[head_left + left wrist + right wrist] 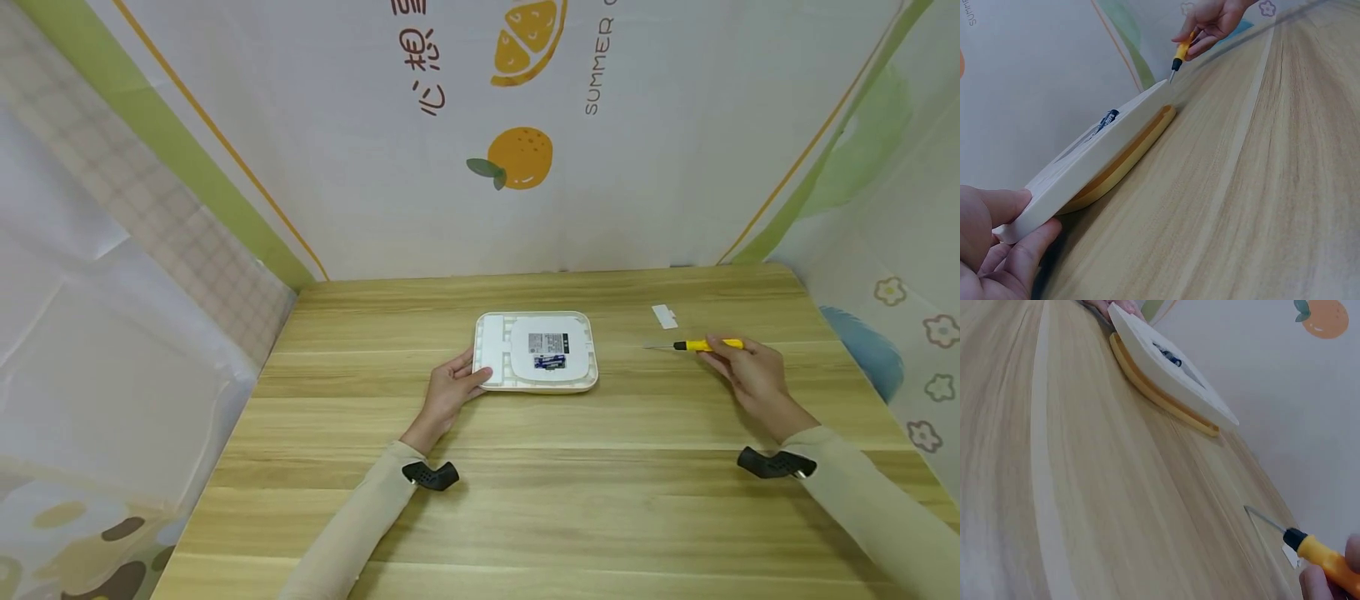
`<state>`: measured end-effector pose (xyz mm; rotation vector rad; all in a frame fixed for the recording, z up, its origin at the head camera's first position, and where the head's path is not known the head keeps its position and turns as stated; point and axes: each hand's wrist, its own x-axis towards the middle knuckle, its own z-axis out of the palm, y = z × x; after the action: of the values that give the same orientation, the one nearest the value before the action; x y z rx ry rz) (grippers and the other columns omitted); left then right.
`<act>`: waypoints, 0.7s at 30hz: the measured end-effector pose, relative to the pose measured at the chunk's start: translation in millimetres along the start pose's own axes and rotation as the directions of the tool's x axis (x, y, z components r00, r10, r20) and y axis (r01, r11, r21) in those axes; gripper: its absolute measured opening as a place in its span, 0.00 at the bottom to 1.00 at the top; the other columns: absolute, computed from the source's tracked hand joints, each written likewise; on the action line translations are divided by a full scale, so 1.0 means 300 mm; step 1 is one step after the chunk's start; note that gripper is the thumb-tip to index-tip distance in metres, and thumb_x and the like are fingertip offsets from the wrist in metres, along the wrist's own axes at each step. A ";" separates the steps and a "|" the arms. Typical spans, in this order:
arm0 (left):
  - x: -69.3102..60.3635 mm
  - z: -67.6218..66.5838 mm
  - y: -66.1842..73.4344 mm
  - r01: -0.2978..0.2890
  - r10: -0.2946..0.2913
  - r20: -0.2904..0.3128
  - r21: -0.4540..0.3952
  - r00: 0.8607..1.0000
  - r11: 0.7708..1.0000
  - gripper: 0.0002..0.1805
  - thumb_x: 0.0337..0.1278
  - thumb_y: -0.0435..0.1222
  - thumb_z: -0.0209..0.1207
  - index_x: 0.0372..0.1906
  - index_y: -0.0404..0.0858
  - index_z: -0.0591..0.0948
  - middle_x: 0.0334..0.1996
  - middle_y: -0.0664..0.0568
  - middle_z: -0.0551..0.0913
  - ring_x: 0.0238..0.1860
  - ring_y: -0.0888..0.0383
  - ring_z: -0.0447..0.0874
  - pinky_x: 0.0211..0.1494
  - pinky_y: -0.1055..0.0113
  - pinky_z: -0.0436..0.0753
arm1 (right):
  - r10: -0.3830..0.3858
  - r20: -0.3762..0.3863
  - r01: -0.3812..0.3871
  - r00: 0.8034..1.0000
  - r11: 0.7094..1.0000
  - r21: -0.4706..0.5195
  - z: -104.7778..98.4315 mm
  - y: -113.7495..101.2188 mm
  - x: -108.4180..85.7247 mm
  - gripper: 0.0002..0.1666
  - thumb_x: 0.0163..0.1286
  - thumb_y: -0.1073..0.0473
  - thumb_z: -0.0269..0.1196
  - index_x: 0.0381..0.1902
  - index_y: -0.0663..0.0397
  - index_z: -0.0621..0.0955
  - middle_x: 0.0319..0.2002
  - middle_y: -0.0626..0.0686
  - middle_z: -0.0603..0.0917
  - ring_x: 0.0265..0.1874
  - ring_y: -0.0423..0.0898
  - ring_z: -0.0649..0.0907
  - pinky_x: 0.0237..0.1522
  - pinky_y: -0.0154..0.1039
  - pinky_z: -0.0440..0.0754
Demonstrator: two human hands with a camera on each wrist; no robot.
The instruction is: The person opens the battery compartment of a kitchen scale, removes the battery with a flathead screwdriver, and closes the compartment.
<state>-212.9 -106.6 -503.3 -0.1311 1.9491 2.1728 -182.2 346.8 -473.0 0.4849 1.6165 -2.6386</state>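
A person's long-sleeved L forearm (356, 527) stretches fwd from the bottom of head view, R forearm (881, 517) from the lower R corner, both angled inward. L hand (446, 392) pinches, thumb (1007, 205) on top, fingers (1034, 247) underneath, L wrist (422, 433) bare. R hand (753, 379), well apart from the L, grips btwn thumb & fingers.

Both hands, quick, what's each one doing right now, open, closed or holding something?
Left hand: closed, holding the white device at its left end.
Right hand: closed, holding the yellow screwdriver.
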 end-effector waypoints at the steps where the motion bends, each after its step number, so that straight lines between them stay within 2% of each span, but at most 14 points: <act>1: 0.000 0.000 -0.001 -0.002 0.002 0.001 0.001 1.000 1.000 0.33 0.65 0.27 0.66 0.74 0.35 0.70 0.63 0.34 0.79 0.52 0.52 0.88 0.47 0.67 0.90 | 0.003 0.009 -0.003 1.000 1.000 -0.019 -0.008 0.001 0.001 0.07 0.68 0.68 0.68 0.43 0.55 0.86 0.39 0.47 0.88 0.40 0.39 0.89 0.51 0.33 0.86; 5: 0.000 0.000 -0.002 -0.007 0.007 0.002 0.003 1.000 1.000 0.33 0.65 0.27 0.66 0.73 0.34 0.70 0.61 0.33 0.80 0.52 0.52 0.88 0.48 0.67 0.89 | 0.003 0.035 0.004 0.999 0.981 -0.195 -0.041 -0.003 0.009 0.06 0.67 0.63 0.71 0.42 0.51 0.88 0.38 0.45 0.89 0.39 0.40 0.90 0.49 0.33 0.86; 6: -0.001 0.001 -0.002 -0.007 0.007 0.002 0.005 1.000 1.000 0.33 0.65 0.27 0.66 0.73 0.34 0.70 0.61 0.33 0.80 0.51 0.52 0.88 0.48 0.67 0.89 | -0.004 0.037 0.013 0.999 0.964 -0.267 -0.048 -0.006 0.011 0.08 0.67 0.61 0.71 0.44 0.51 0.88 0.37 0.45 0.89 0.39 0.40 0.90 0.48 0.33 0.87; 7: -0.001 0.001 -0.001 -0.007 0.007 0.000 0.008 1.000 1.000 0.33 0.65 0.27 0.66 0.73 0.35 0.70 0.61 0.33 0.80 0.51 0.52 0.88 0.48 0.67 0.89 | -0.029 0.044 0.044 0.999 0.925 -0.378 -0.054 -0.009 0.013 0.11 0.68 0.57 0.71 0.46 0.53 0.88 0.37 0.43 0.89 0.38 0.38 0.90 0.46 0.32 0.88; 8: -0.002 0.002 -0.001 -0.005 0.005 -0.002 0.009 1.000 1.000 0.33 0.65 0.28 0.66 0.73 0.35 0.70 0.61 0.33 0.80 0.51 0.52 0.88 0.48 0.67 0.89 | -0.067 0.056 0.086 0.996 0.858 -0.507 -0.059 -0.013 0.015 0.15 0.68 0.53 0.72 0.48 0.53 0.88 0.37 0.42 0.89 0.36 0.35 0.89 0.44 0.30 0.88; 9: -0.002 0.002 0.000 -0.003 0.003 -0.004 0.011 1.000 1.000 0.33 0.65 0.28 0.66 0.73 0.35 0.71 0.61 0.33 0.80 0.51 0.52 0.88 0.48 0.67 0.89 | -0.112 0.078 0.136 0.991 0.764 -0.631 -0.063 -0.016 0.017 0.19 0.68 0.49 0.71 0.50 0.55 0.88 0.38 0.44 0.89 0.35 0.34 0.88 0.41 0.29 0.88; 10: -0.003 0.002 0.001 -0.002 0.002 -0.006 0.013 1.000 1.000 0.33 0.65 0.28 0.66 0.73 0.35 0.71 0.62 0.33 0.80 0.51 0.53 0.88 0.48 0.67 0.89 | -0.161 0.106 0.186 0.981 0.647 -0.740 -0.067 -0.019 0.018 0.23 0.68 0.46 0.71 0.52 0.57 0.87 0.39 0.46 0.90 0.34 0.33 0.86 0.37 0.28 0.87; 12: -0.004 0.002 0.001 -0.003 0.003 -0.009 0.016 1.000 1.000 0.33 0.65 0.28 0.66 0.73 0.35 0.71 0.62 0.33 0.80 0.51 0.52 0.88 0.47 0.68 0.89 | -0.263 0.188 0.279 0.946 0.370 -0.886 -0.072 -0.023 0.022 0.27 0.69 0.44 0.70 0.53 0.60 0.87 0.41 0.54 0.90 0.34 0.37 0.84 0.30 0.27 0.83; 13: -0.004 0.002 0.002 -0.001 0.001 -0.011 0.015 1.000 1.000 0.33 0.65 0.28 0.66 0.73 0.35 0.71 0.62 0.33 0.80 0.51 0.52 0.88 0.47 0.68 0.89 | -0.308 0.236 0.314 0.922 0.233 -0.920 -0.074 -0.023 0.024 0.27 0.69 0.43 0.70 0.52 0.61 0.87 0.41 0.57 0.90 0.33 0.39 0.82 0.27 0.28 0.79; 14: -0.004 0.003 0.002 0.000 0.001 -0.012 0.015 1.000 1.000 0.33 0.65 0.28 0.66 0.73 0.35 0.70 0.62 0.33 0.80 0.51 0.52 0.88 0.47 0.68 0.89 | -0.331 0.281 0.342 0.901 0.144 -0.928 -0.075 -0.023 0.026 0.25 0.69 0.45 0.70 0.50 0.61 0.88 0.43 0.63 0.89 0.32 0.43 0.82 0.26 0.29 0.77; 15: -0.004 0.003 0.003 -0.001 0.001 -0.012 0.012 1.000 1.000 0.33 0.65 0.28 0.66 0.74 0.35 0.70 0.61 0.33 0.80 0.51 0.52 0.88 0.47 0.68 0.89 | -0.342 0.320 0.368 0.884 0.086 -0.926 -0.077 -0.022 0.027 0.23 0.69 0.47 0.71 0.50 0.62 0.88 0.44 0.67 0.88 0.32 0.46 0.82 0.25 0.31 0.76; 17: -0.005 0.004 0.003 -0.001 0.001 -0.012 0.015 1.000 1.000 0.33 0.65 0.27 0.66 0.73 0.34 0.70 0.61 0.32 0.80 0.51 0.52 0.88 0.47 0.67 0.90 | -0.352 0.376 0.404 0.857 0.007 -0.915 -0.079 -0.016 0.030 0.21 0.68 0.51 0.72 0.48 0.64 0.88 0.45 0.70 0.87 0.30 0.49 0.81 0.25 0.32 0.74; 19: -0.004 0.005 0.003 0.003 -0.003 -0.015 0.010 1.000 1.000 0.33 0.65 0.27 0.66 0.73 0.34 0.70 0.60 0.33 0.80 0.51 0.51 0.88 0.47 0.67 0.90 | -0.353 0.417 0.429 0.837 -0.050 -0.902 -0.081 -0.008 0.032 0.20 0.68 0.52 0.72 0.48 0.64 0.88 0.43 0.71 0.87 0.23 0.47 0.76 0.22 0.33 0.69; 21: -0.002 0.006 0.003 0.004 -0.004 -0.017 0.007 1.000 1.000 0.33 0.65 0.27 0.66 0.73 0.34 0.71 0.60 0.33 0.81 0.51 0.51 0.88 0.47 0.67 0.90 | -0.363 0.443 0.443 0.820 -0.089 -0.892 -0.083 0.002 0.034 0.20 0.68 0.53 0.71 0.48 0.65 0.88 0.40 0.70 0.88 0.18 0.45 0.71 0.20 0.33 0.64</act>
<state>-212.3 -105.1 -502.0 -0.1522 1.9641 2.1690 -185.3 369.8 -486.7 -0.2672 3.2998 -0.7744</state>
